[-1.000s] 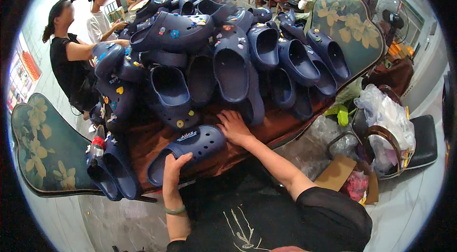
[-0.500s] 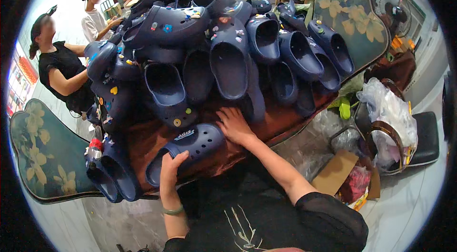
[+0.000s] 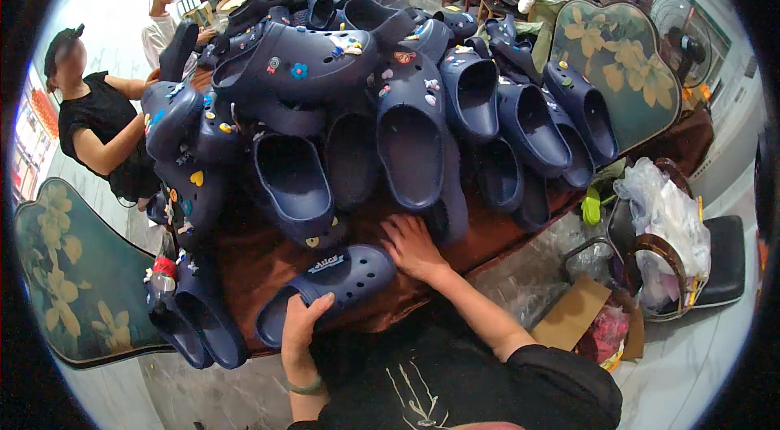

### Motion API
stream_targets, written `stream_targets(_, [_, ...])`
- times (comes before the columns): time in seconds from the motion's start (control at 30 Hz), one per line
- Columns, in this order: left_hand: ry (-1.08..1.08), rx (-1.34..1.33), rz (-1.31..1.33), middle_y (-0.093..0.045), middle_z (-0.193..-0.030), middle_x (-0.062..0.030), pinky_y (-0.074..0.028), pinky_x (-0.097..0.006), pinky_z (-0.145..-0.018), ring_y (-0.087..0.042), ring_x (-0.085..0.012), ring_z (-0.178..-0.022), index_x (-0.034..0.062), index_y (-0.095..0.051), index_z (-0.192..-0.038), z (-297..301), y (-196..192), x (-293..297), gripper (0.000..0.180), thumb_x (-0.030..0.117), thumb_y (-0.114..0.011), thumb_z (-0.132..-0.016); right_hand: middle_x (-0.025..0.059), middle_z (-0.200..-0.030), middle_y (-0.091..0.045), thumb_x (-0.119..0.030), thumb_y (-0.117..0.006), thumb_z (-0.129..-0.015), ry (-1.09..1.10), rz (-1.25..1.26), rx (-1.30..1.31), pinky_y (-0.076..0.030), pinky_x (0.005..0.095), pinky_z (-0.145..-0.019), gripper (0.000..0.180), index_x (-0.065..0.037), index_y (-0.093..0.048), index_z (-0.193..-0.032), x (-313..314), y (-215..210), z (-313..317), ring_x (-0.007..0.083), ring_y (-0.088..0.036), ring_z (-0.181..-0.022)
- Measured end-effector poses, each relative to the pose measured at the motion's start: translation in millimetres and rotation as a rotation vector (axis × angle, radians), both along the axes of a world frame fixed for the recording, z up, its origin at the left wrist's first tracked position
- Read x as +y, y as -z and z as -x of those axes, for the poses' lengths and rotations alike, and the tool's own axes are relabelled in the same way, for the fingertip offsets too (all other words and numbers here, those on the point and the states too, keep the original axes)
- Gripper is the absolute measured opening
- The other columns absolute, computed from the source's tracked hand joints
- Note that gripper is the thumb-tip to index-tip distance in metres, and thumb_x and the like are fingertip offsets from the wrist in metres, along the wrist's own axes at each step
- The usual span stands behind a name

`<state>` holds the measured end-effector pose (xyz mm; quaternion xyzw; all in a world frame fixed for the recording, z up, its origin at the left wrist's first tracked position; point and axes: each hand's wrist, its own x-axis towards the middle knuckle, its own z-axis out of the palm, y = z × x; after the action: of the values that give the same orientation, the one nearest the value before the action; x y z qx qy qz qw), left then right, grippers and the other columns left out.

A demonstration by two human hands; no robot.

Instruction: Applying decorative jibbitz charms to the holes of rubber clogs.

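Observation:
A dark blue clog (image 3: 329, 285) lies on its side on the brown table (image 3: 268, 259) right in front of me. My left hand (image 3: 302, 324) grips its heel end near the table's front edge. My right hand (image 3: 412, 247) rests flat, fingers spread, on the table just past the clog's toe, touching the foot of a big heap of dark blue clogs (image 3: 382, 97). Many clogs in the heap carry small coloured charms.
Two people (image 3: 101, 125) stand at the table's left side. Ornate chair backs rise at left (image 3: 69, 284) and right (image 3: 621, 73). A chair with plastic bags (image 3: 666, 227) and a cardboard box (image 3: 581, 316) sit at lower right. More people sit at tables behind.
My view has moved closer to the heap. Both hands stay on the same clog and table spot; the left hand has slid a little along the clog's heel.

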<state>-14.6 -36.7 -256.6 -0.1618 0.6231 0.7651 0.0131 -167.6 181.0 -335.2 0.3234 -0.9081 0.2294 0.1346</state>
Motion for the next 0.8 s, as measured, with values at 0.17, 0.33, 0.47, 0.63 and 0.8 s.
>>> stream_targets(0.17, [0.022, 0.014, 0.026, -0.066, -0.098, -0.0072, -0.046, -0.03, -0.084, -0.061, -0.0153, -0.088, -0.0042, -0.064, -0.105, 0.6, 3.0, -4.2, 0.042, 0.027, -0.07, -0.077, 0.0142, -0.127, -0.048, -0.025, -0.055, -0.09, 0.001, 0.01, 0.001, -0.034, 0.0481, -0.101, 0.039, -0.005, -0.053, -0.123, -2.0, 0.1, -0.5, 0.0345, -0.043, -0.119])
stream_targets(0.33, [0.03, 0.011, 0.055, -0.066, -0.099, -0.0068, -0.046, -0.03, -0.085, -0.06, -0.015, -0.089, -0.0041, -0.064, -0.106, 2.0, -3.3, -1.2, 0.043, 0.028, -0.069, -0.078, 0.0143, -0.126, -0.049, -0.019, -0.055, -0.089, -0.019, 0.018, -0.045, -0.035, 0.0474, -0.101, 0.036, -0.007, -0.053, -0.124, 3.0, 5.0, 3.7, 0.0358, -0.042, -0.119])
stream_targets(0.47, [0.04, 0.053, 0.023, -0.066, -0.099, -0.007, -0.046, -0.029, -0.085, -0.06, -0.0146, -0.089, -0.0041, -0.064, -0.105, 0.1, 0.1, -1.6, 0.041, 0.026, -0.07, -0.078, 0.0166, -0.124, -0.051, -0.01, -0.053, -0.088, 0.02, 0.151, -0.124, -0.036, 0.0459, -0.101, 0.036, -0.007, -0.053, -0.124, 8.7, 16.3, 6.3, 0.0389, -0.045, -0.115])
stream_targets(0.63, [0.025, 0.099, 0.061, -0.066, -0.099, -0.0073, -0.046, -0.029, -0.084, -0.06, -0.0148, -0.089, -0.0039, -0.064, -0.104, -7.5, -5.8, 4.1, 0.039, 0.025, -0.07, -0.078, 0.0174, -0.118, -0.055, -0.008, -0.053, -0.087, 0.039, 0.215, -0.153, -0.04, 0.0442, -0.1, 0.035, -0.006, -0.055, -0.122, 10.1, 19.1, 1.7, 0.0402, -0.049, -0.111])
stream_targets(0.8, [-0.01, 0.06, 0.057, -0.065, -0.101, -0.0073, -0.046, -0.029, -0.084, -0.06, -0.0147, -0.091, -0.0031, -0.064, -0.106, -17.1, 9.4, -0.9, 0.04, 0.024, -0.07, -0.077, 0.0167, -0.113, -0.057, -0.007, -0.054, -0.086, 0.034, 0.231, -0.248, -0.043, 0.0423, -0.098, 0.034, -0.008, -0.057, -0.12, 5.3, 6.6, -6.9, 0.0374, -0.05, -0.114])
